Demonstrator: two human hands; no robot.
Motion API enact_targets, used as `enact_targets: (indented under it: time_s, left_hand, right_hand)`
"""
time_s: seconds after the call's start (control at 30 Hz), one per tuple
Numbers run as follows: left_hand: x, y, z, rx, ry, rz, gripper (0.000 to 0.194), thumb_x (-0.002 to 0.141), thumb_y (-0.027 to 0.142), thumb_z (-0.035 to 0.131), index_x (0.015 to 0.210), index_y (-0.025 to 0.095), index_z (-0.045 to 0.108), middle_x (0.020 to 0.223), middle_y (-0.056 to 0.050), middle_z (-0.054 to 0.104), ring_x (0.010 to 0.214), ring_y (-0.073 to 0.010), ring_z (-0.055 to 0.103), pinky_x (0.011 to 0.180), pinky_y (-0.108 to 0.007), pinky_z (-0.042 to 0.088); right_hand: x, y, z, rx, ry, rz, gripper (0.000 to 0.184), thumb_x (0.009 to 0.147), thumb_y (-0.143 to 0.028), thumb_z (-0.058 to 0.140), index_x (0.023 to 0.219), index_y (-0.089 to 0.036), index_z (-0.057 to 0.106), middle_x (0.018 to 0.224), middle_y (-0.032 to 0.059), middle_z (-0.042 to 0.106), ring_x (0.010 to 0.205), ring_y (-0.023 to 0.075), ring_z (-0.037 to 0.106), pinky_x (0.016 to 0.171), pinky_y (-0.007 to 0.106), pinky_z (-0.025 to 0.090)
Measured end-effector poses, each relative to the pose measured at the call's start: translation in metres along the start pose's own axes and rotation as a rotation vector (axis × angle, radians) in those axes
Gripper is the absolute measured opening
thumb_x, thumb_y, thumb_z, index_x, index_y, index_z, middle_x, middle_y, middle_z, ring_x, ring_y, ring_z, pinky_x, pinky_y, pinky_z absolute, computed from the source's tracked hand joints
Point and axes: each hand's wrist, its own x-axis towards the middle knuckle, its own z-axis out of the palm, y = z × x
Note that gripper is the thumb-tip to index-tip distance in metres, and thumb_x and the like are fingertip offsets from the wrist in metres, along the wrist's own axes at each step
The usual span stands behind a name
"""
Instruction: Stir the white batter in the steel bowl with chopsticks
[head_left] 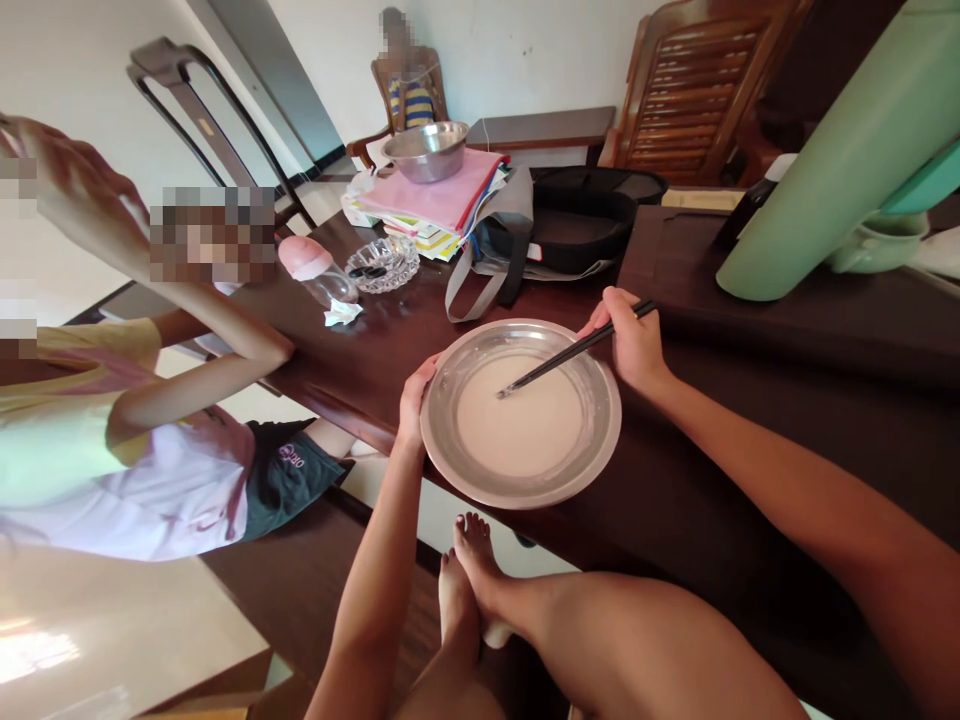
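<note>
A wide metal bowl (600, 440) sits at the edge of the dark wooden table, with pale, creamy batter (517, 430) in it. My left hand (415, 398) grips the bowl's left rim, its fingers partly hidden behind the side. Above the right rim, my right hand (634, 340) is closed around a pair of dark chopsticks (570, 350). The chopstick tips are wet with batter and touch its surface near the middle of the bowl.
Beyond the bowl lie a grey and black bag (555, 230), a glass ashtray (394, 265), a pink-capped bottle (311, 265) and stacked books (431, 215) under another metal bowl (427, 155). A green cylinder (825, 170) stands right. One person (172, 450) sits left, another (411, 100) farther back.
</note>
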Motion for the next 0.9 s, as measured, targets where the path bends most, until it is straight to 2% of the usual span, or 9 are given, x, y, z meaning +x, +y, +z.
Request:
enact_targets:
  time_s: [0.17,0.33,0.5,0.63,0.7,0.8,0.9]
  left_hand:
    - [0.0001,0.0004,0.0002,0.063,0.020,-0.007,0.038,0.081,0.039,0.049,0.106,0.018,0.068,0.107,-0.005,0.072,0.101,-0.0249,0.064,0.092,-0.035,0.048]
    - [-0.0004,0.0017,0.0014,0.055,0.020,-0.005,0.038,0.080,0.039,0.049,0.105,0.018,0.069,0.106,-0.005,0.072,0.102,-0.0250,0.064,0.092,-0.035,0.048]
    - [-0.0013,0.0033,0.0035,0.064,0.034,-0.006,0.038,0.079,0.038,0.049,0.104,0.017,0.069,0.106,-0.005,0.072,0.102,-0.0250,0.064,0.091,-0.035,0.048]
    - [-0.0019,0.0033,0.0042,0.043,0.046,-0.017,0.037,0.080,0.038,0.048,0.103,0.018,0.069,0.105,-0.005,0.072,0.102,-0.0249,0.064,0.090,-0.035,0.049]
    - [-0.0020,0.0030,0.0038,0.028,0.047,-0.024,0.036,0.080,0.036,0.049,0.104,0.017,0.069,0.104,-0.005,0.072,0.100,-0.0248,0.064,0.089,-0.035,0.049]
    - [-0.0017,0.0026,0.0034,-0.004,0.045,-0.036,0.035,0.079,0.035,0.050,0.102,0.018,0.069,0.102,-0.004,0.073,0.098,-0.0240,0.065,0.088,-0.034,0.049]
    - [-0.0013,0.0027,0.0034,-0.007,0.040,-0.036,0.035,0.080,0.035,0.049,0.103,0.018,0.069,0.102,-0.004,0.073,0.099,-0.0240,0.065,0.090,-0.034,0.048]
  right_hand:
    - [-0.0010,-0.0005,0.0009,-0.058,-0.116,0.055,0.047,0.084,-0.054,0.056,0.052,-0.020,0.054,0.048,-0.0014,0.058,0.050,0.0110,0.059,0.055,0.025,0.046]
    - [0.0008,0.0005,-0.0005,-0.020,0.021,0.003,0.047,0.083,-0.054,0.057,0.051,-0.020,0.051,0.044,-0.0031,0.054,0.046,0.0102,0.057,0.054,0.024,0.045]
    - [-0.0012,-0.0004,0.0012,-0.076,-0.115,0.072,0.048,0.082,-0.057,0.056,0.052,-0.020,0.054,0.049,-0.0009,0.059,0.051,0.0114,0.059,0.056,0.025,0.046]
    - [0.0005,-0.0001,0.0000,-0.057,0.005,0.034,0.049,0.081,-0.059,0.056,0.051,-0.021,0.051,0.046,-0.0024,0.055,0.048,0.0113,0.058,0.055,0.025,0.046]
    - [0.0003,0.0005,-0.0001,-0.043,-0.020,0.058,0.050,0.081,-0.059,0.055,0.049,-0.021,0.050,0.044,-0.0019,0.055,0.046,0.0111,0.056,0.053,0.025,0.045]
    - [-0.0013,0.0003,0.0008,-0.063,-0.129,0.096,0.050,0.082,-0.059,0.055,0.050,-0.020,0.053,0.048,-0.0005,0.059,0.049,0.0113,0.058,0.055,0.026,0.046]
    - [-0.0012,-0.0001,0.0005,-0.057,-0.076,0.050,0.047,0.081,-0.057,0.057,0.052,-0.020,0.054,0.048,-0.0016,0.059,0.050,0.0110,0.059,0.057,0.025,0.047]
